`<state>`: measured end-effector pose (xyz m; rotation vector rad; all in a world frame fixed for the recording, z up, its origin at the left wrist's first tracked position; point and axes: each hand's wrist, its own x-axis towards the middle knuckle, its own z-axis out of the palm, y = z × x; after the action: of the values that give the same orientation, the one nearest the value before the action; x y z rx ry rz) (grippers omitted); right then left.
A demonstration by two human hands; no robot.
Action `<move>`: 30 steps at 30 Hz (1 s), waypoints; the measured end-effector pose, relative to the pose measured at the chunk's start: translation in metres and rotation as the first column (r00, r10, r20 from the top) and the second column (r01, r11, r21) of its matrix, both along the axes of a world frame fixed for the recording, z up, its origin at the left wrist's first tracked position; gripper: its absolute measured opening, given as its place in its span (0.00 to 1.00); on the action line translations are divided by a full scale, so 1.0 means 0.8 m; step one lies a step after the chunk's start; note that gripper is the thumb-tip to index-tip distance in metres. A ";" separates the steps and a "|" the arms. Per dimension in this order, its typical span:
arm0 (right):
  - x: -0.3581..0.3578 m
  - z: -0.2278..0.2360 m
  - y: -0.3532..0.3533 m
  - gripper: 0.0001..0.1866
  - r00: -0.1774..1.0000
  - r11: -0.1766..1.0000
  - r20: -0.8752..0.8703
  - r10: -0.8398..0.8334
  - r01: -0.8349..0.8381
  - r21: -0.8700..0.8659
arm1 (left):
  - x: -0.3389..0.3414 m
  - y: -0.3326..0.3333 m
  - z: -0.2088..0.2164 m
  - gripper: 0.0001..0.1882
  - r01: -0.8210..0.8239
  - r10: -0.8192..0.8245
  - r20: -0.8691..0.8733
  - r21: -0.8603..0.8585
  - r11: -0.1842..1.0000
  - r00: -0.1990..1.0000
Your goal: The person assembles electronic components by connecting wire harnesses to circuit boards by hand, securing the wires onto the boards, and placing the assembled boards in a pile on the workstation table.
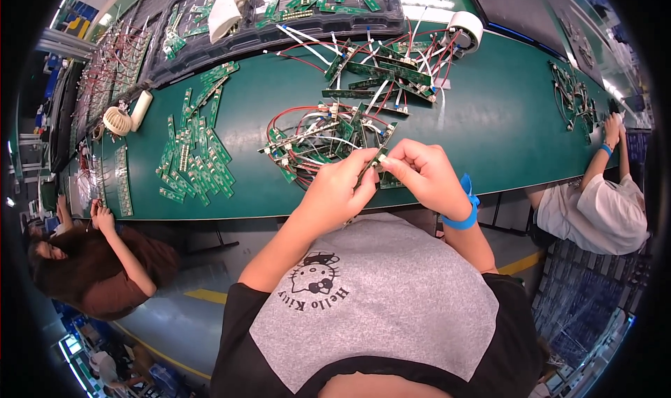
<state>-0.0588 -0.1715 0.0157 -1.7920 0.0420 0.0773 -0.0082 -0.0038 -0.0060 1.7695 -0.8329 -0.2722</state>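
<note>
Close to the table's front edge, my left hand (pixel 340 187) pinches a narrow green circuit board (pixel 378 157) between thumb and fingers. My right hand (pixel 428 178), a blue band around its wrist, has closed its fingertips on the same board. A small white part shows at those fingertips; whether it is a plug or a socket is too small to tell. Just beyond both hands lies a heap of wired circuit boards (pixel 314 136) with red, white and black leads. Another tangle of wired boards (pixel 391 73) spreads farther back.
Loose green boards (pixel 199 153) lie in a pile to the left. Behind are black trays (pixel 335 24) of boards and a white glove (pixel 229 12). A white round fan (pixel 464 34) stands back right, a cream fan (pixel 117 120) far left. Co-workers sit at both sides.
</note>
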 end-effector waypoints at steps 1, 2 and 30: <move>0.000 -0.002 -0.001 0.07 1.000 0.999 -0.018 -0.013 0.014 0.034 | 0.000 0.001 0.002 0.13 0.022 -0.021 -0.092 0.011 1.000 0.996; -0.001 -0.003 -0.002 0.07 0.999 0.997 -0.036 -0.026 0.029 0.068 | 0.000 0.000 0.004 0.12 0.045 -0.041 -0.183 0.020 0.999 0.982; -0.021 -0.008 -0.023 0.17 0.971 0.994 0.214 0.109 -0.112 0.005 | 0.016 0.017 0.024 0.14 -0.121 -0.144 -0.710 -0.309 0.943 0.689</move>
<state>-0.0756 -0.1896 0.0096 -1.7758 -0.2121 -0.0355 0.0050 0.0096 0.0136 1.1648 -0.2720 -0.7469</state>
